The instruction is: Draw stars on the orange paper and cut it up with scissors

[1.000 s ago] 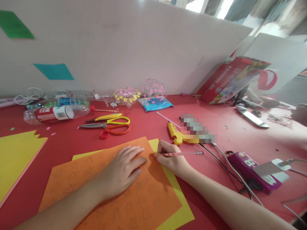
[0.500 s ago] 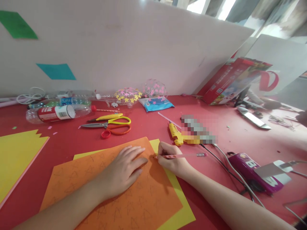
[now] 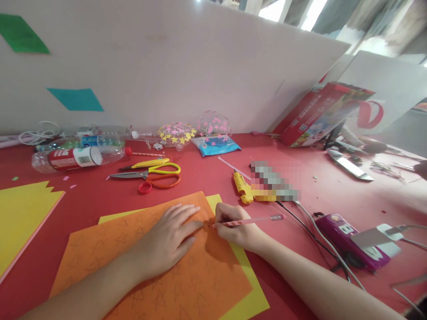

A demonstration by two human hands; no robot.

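Note:
An orange sheet [image 3: 213, 284] covered in hand-drawn stars lies over a yellow sheet [image 3: 255, 295]. My left hand [image 3: 173, 238] rests flat on the orange sheet with its fingers spread. Gripped in my right hand [image 3: 238, 226] is a pink patterned pencil [image 3: 256, 220], its tip down on the orange sheet near the right edge and its eraser end pointing right. Part of the drawn stars is hidden under my left hand and forearm.
Scissors [image 3: 147, 174], a yellow-handled cutter [image 3: 147, 164] and plastic bottles [image 3: 75, 158] lie at back left. A yellow glue gun [image 3: 243, 189] and a purple power strip [image 3: 350, 240] with cables sit right. More yellow sheets [image 3: 23, 222] lie left.
My right hand and the pencil tip have shifted slightly down and left on the orange sheet. My left hand stays in place; the view has moved a little.

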